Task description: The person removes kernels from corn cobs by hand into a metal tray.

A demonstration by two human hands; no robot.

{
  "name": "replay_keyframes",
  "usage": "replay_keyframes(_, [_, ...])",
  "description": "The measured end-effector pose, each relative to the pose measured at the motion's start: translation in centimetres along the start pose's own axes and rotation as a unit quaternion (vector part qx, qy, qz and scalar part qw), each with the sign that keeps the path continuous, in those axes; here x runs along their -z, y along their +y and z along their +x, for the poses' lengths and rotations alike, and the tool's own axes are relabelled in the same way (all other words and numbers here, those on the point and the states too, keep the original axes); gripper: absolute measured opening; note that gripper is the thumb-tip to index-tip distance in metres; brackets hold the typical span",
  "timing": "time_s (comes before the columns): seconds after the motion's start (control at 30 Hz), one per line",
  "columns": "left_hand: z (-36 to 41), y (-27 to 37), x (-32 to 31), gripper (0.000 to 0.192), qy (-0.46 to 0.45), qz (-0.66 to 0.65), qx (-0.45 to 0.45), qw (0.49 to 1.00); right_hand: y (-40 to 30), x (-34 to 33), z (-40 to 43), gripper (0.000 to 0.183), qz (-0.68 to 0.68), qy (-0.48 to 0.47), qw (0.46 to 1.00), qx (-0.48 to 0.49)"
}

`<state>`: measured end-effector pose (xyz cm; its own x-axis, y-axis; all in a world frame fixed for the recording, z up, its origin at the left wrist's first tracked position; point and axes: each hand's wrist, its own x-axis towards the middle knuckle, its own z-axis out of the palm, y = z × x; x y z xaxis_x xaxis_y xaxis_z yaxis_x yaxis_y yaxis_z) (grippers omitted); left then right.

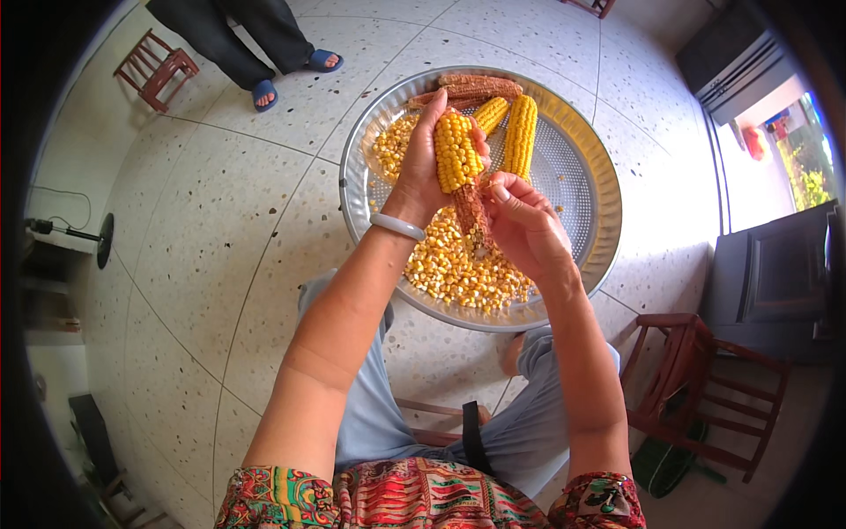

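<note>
My left hand (423, 165) is wrapped around a partly shelled corn cob (458, 155). Yellow kernels cover its upper half, while the lower half is mostly bare and reddish, with a few kernels near the tip. Beside the bare part, my right hand (525, 218) has its thumb pressed towards the curled fingers; whether a small bit sits between the fingertips is hard to see. Below both hands is a round perforated metal tray (575, 192). Loose kernels (462, 274) are heaped at its near side, with another pile (393, 145) at the left.
In the tray's far part lie two full corn ears (521, 135) (490, 114) and several bare cobs (479, 87). A person in blue slippers (264, 94) stands beyond, near a small wooden chair (158, 69). Another wooden chair (707, 390) is at my right, by a dark door (786, 271).
</note>
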<state>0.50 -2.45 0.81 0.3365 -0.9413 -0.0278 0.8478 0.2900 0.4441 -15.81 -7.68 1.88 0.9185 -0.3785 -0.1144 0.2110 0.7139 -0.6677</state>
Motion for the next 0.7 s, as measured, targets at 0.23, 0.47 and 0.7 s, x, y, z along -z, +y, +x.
replay_keyframes(0.23, [-0.3,-0.5,-1.4,0.044,0.071,0.052,-0.027,0.996,-0.7,0.6,0.0,0.02,-0.321,0.149,0.928,0.12])
replay_keyframes(0.47, [-0.4,-1.1,-1.9,0.042,0.081,0.097,-0.029,0.991,-0.3,0.2,0.1,0.014,-0.133,0.075,0.988,0.011])
replay_keyframes(0.7, [-0.2,-0.9,-1.1,0.043,0.064,0.075,-0.022,0.995,0.0,-0.1,0.0,0.015,-0.168,0.068,0.983,0.04])
